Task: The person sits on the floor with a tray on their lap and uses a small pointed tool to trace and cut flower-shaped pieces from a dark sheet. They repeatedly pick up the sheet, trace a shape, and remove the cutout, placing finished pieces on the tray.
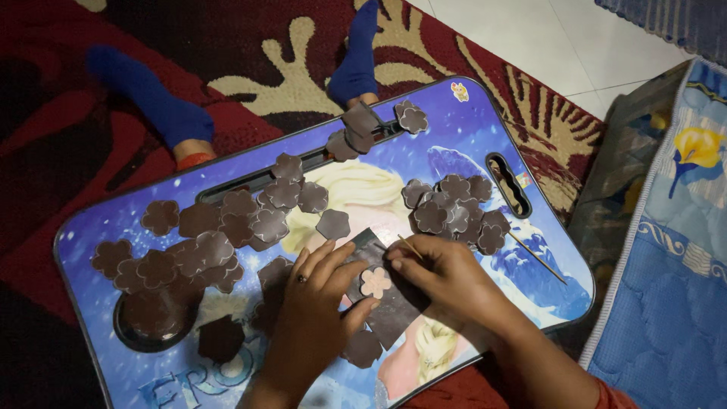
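head view: left hand presses flat on the dark brown foam sheet at the lap table's middle, fingers spread. right hand pinches a thin wooden stick, tracing round one pale pink flower template. next calls for steady outlining. dark brown flower cutouts: dozens, two heaps, too overlapped to count.

Blue lap tray on red carpet; brown flower cutouts left of the hands, more cutouts beyond them.
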`<action>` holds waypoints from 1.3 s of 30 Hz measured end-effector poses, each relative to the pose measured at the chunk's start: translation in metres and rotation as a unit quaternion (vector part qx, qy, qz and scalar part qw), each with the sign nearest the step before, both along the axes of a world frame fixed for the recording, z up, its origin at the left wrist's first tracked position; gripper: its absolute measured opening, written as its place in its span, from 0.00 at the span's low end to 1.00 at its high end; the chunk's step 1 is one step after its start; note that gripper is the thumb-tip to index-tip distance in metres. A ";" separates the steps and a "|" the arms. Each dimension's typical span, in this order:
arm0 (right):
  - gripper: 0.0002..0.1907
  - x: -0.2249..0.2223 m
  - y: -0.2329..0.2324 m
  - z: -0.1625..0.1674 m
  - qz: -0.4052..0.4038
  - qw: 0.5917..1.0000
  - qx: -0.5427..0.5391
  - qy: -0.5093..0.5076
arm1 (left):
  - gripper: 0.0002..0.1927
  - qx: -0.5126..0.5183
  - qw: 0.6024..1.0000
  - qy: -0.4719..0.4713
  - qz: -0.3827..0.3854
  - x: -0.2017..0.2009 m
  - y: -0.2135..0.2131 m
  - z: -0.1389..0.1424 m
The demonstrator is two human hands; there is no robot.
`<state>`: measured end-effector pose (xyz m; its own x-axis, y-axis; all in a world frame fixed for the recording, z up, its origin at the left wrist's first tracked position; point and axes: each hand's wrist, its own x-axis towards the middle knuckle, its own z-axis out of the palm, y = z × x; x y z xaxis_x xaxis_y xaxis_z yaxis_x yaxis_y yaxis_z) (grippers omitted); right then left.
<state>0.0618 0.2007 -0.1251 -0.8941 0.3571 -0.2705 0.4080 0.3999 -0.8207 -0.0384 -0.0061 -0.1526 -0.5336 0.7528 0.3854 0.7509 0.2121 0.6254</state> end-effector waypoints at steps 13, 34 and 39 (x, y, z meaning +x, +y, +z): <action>0.18 0.005 -0.001 0.011 0.080 0.996 0.028 0.042 | 0.27 0.002 1.000 0.011 0.006 0.002 0.001 -0.002; 0.18 0.005 -0.004 0.018 0.091 0.993 0.061 0.047 | 0.17 -0.028 0.999 -0.023 -0.009 -0.001 -0.003 0.008; 0.20 0.003 -0.005 0.024 0.085 0.996 0.037 0.002 | 0.17 -0.027 0.999 -0.026 -0.002 -0.001 -0.002 0.011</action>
<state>0.0652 0.1962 -0.1006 -0.9443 0.2192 -0.2455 0.3262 0.5233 -0.7873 -0.0391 -0.0076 -0.1416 -0.5479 0.7744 0.3163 0.7193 0.2431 0.6508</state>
